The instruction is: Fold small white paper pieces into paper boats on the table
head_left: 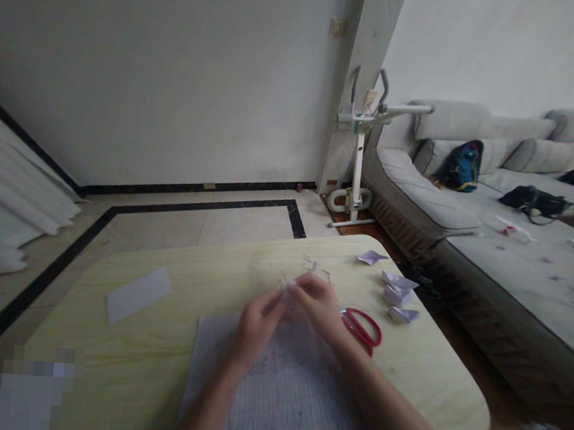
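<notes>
Over the middle of a pale wooden table (169, 357), my left hand (256, 322) and my right hand (316, 302) meet, fingertips pinched together on a small piece of pale paper (286, 286), which is blurred. Both hands hover above a large white sheet (284, 398) lying flat on the table. Red-handled scissors (362, 326) lie just right of my right wrist.
A loose paper rectangle (138, 294) lies on the table's left. Several small folded paper shapes (399, 295) and scraps sit near the far right edge. A grey sofa (493, 216) with a blue backpack stands to the right, and an exercise bike (358, 161) beyond the table.
</notes>
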The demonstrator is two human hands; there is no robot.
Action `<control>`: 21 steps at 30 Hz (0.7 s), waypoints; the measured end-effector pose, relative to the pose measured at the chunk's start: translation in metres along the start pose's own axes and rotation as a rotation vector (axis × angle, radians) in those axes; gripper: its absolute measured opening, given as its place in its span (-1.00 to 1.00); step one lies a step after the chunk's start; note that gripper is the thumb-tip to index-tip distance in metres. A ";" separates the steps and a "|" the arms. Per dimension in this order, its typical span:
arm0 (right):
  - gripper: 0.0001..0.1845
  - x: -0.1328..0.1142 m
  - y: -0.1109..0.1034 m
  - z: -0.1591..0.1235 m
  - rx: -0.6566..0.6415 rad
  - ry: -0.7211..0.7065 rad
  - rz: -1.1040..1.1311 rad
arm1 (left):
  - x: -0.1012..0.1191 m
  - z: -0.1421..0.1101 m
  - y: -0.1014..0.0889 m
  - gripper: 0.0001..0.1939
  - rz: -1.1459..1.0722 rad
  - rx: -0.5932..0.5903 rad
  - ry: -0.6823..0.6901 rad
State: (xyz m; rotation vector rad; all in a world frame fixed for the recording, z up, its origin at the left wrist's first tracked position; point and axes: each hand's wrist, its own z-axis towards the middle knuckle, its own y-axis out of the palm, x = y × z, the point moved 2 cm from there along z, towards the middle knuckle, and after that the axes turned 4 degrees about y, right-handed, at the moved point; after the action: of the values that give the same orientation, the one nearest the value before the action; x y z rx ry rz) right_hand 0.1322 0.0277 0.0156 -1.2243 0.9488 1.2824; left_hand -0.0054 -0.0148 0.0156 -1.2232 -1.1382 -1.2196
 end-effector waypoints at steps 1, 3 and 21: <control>-0.79 0.001 0.000 0.000 0.006 0.009 0.016 | -0.002 0.000 0.000 -0.69 -0.001 -0.010 0.000; -0.78 0.003 0.000 0.000 0.004 0.022 0.046 | -0.005 0.001 0.000 -0.70 -0.003 -0.024 0.001; -0.74 -0.001 -0.002 0.002 0.017 0.147 0.194 | -0.010 0.001 0.001 -0.68 -0.065 0.007 -0.058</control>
State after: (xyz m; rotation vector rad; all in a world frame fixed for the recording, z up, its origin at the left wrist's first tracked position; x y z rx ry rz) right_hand 0.1342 0.0299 0.0168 -1.2501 1.2069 1.3454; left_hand -0.0046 -0.0139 0.0058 -1.2313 -1.2320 -1.2350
